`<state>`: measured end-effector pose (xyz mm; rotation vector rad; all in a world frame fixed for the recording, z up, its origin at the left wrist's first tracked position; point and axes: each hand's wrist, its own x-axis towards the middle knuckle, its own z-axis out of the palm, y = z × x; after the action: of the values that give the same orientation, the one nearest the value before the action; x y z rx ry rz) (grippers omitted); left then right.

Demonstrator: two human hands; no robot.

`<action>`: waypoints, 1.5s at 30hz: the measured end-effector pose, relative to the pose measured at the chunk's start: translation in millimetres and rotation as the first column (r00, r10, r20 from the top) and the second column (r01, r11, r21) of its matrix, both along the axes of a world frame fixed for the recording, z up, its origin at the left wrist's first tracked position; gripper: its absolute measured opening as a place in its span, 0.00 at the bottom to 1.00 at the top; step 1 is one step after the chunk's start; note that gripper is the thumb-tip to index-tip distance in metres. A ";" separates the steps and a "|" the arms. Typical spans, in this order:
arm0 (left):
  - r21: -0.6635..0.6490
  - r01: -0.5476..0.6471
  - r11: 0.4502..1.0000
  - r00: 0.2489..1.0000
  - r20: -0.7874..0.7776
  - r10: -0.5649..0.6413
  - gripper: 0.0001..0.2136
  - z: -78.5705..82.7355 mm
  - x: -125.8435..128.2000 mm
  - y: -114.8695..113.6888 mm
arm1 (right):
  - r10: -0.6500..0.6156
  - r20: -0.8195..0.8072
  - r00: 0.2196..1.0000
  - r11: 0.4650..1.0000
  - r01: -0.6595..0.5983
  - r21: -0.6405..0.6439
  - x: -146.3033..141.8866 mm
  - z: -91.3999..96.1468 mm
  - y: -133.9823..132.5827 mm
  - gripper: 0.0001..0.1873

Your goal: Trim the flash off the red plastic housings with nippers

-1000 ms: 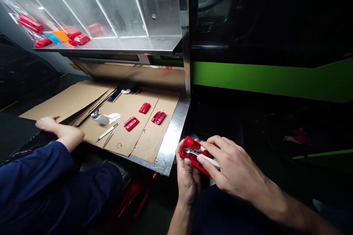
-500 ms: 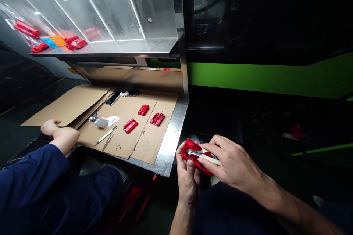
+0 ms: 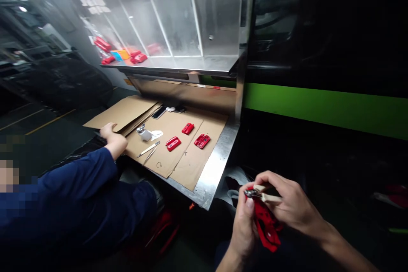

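Gripped in my left hand is a red plastic part, tilted with its longer end hanging downward. My right hand is closed around the pale handles of a pair of nippers. The metal jaws lie at the upper end of the red part, close to my left fingertips. Whether the jaws are biting on it I cannot tell. Both hands are to the right of the bench's front corner.
Red parts, a white bottle with a metal top, a white-handled knife, tweezers and a phone lie on the cardboard. A co-worker's hand touches the stacked cardboard. Above runs a metal shelf.
The view has swung left, so the bench appears further right. The red part has turned from lying across my hands to pointing down, and the nippers' jaws are now at its top.
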<state>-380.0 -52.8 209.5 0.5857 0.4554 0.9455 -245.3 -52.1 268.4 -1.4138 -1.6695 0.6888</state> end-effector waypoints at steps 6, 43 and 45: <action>0.022 -0.024 0.999 0.998 -0.062 0.025 0.23 5.1 -9.5 6.1 | 0.023 0.054 0.998 0.997 -0.026 0.067 -1.3 -17.8 -0.5 0.04; -0.244 0.214 0.946 0.956 0.252 -0.151 0.32 39.4 -28.7 17.1 | -0.446 0.646 0.620 0.745 0.657 -0.116 167.0 -52.2 7.8 0.10; -0.267 0.207 0.941 0.956 0.260 -0.136 0.28 45.3 -29.8 16.2 | -0.450 0.610 0.652 0.732 0.661 -0.166 161.4 -49.4 2.9 0.15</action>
<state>-409.8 -36.6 254.8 0.2334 0.3134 0.7501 -83.9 -49.2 219.0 -2.4575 -1.3576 0.2455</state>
